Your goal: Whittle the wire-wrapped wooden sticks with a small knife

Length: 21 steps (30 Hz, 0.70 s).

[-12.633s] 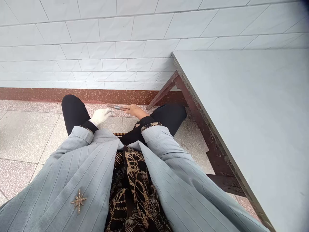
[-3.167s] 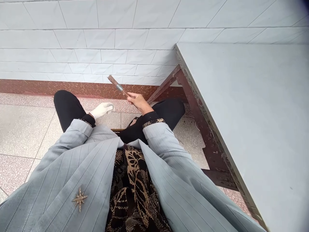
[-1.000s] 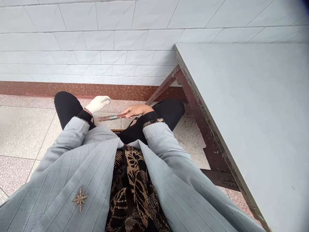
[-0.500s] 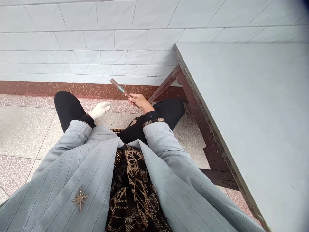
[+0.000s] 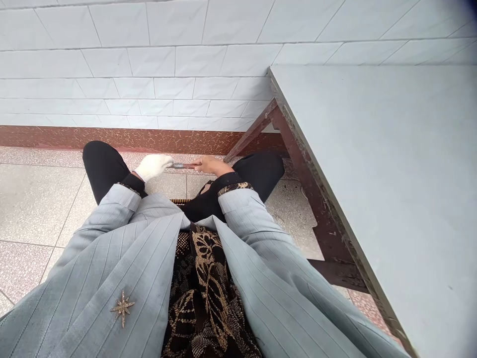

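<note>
The left hand [image 5: 152, 167], in a white knit glove, and the bare right hand [image 5: 211, 166] are close together between the knees, joined by a slim rust-brown rod [image 5: 192, 165]. The rod lies almost level across the view. The right hand closes around its brown part, and the gloved fingertips meet a ridged silver band [image 5: 178, 165] on it. The rod's left end is hidden at the glove, and its right end is hidden inside the right hand, so its full length cannot be seen. Whether the gloved fingers grip the rod or only touch it is hard to make out.

Both forearms come from the near edge in a grey pinstripe jacket [image 5: 112, 253], which cuts off much of the lap. A black-and-gold batik garment [image 5: 208, 278] shows between its fronts. Black trousers [image 5: 261, 169] cover the knees. On the right, a grey tabletop [image 5: 372, 174] on a dark brown frame [image 5: 328, 228] stands beside a white tiled wall [image 5: 149, 64].
</note>
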{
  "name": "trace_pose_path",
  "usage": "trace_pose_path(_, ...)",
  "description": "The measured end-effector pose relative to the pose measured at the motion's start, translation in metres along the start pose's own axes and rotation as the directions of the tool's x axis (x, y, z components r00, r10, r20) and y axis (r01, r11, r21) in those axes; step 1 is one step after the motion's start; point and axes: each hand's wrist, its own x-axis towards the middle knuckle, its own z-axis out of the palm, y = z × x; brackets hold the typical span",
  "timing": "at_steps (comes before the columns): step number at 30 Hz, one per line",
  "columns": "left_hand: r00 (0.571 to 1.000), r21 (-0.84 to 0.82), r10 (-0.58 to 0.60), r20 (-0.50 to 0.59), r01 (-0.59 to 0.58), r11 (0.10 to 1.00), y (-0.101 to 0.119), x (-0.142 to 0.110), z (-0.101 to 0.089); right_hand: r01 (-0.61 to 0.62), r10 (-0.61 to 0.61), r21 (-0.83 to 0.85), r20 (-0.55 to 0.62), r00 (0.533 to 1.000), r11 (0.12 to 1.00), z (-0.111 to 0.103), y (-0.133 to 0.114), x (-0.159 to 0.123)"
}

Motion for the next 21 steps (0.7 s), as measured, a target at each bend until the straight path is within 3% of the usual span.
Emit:
trace_pose_path(4, 1.0, -0.075, -0.002, -0.006, 0.001, 0.997, -0.005, 0.006, -0.014, -0.019, -0.012, 0.134, 0.223, 0.975, 0.991, -0.002, -0.005, -0.005)
trace_pose_path(8, 0.996, -0.329, -0.042, -0.072, 0.016, 0.944, -0.017, 0.012, -0.021, 0.059, -0.255, 0.447, 0.394, 0.883, 0.893, -0.007, -0.011, -0.013)
trace_pose_path(10, 0.994, -0.481, -0.071, -0.084, 0.023, 0.877, -0.019, 0.014, -0.015, 0.093, -0.376, 0.589, 0.378, 0.846, 0.803, -0.011, -0.014, -0.018)
trace_pose_path(12, 0.995, -0.623, -0.089, -0.051, 0.038, 0.781, -0.016, 0.013, -0.002, 0.152, -0.416, 0.703, 0.22, 0.882, 0.695, -0.014, -0.016, -0.022)
trace_pose_path(14, 0.996, -0.76, -0.086, -0.025, 0.037, 0.649, -0.009, 0.009, 0.014, 0.226, -0.328, 0.786, -0.032, 0.944, 0.575, -0.016, -0.017, -0.023)
trace_pose_path(16, 1.0, -0.846, -0.028, -0.008, 0.009, 0.532, -0.001, 0.005, 0.029, 0.243, -0.132, 0.828, -0.204, 0.97, 0.505, -0.015, -0.017, -0.021)
trace_pose_path(19, 0.999, -0.897, -0.036, -0.01, 0.007, 0.443, 0.004, -0.001, 0.041, 0.125, 0.125, 0.853, -0.217, 0.968, 0.506, -0.012, -0.017, -0.014)
trace_pose_path(21, 0.999, -0.908, -0.047, -0.007, 0.014, 0.419, 0.003, -0.003, 0.043, 0.071, 0.208, 0.843, -0.212, 0.955, 0.533, -0.011, -0.016, -0.009)
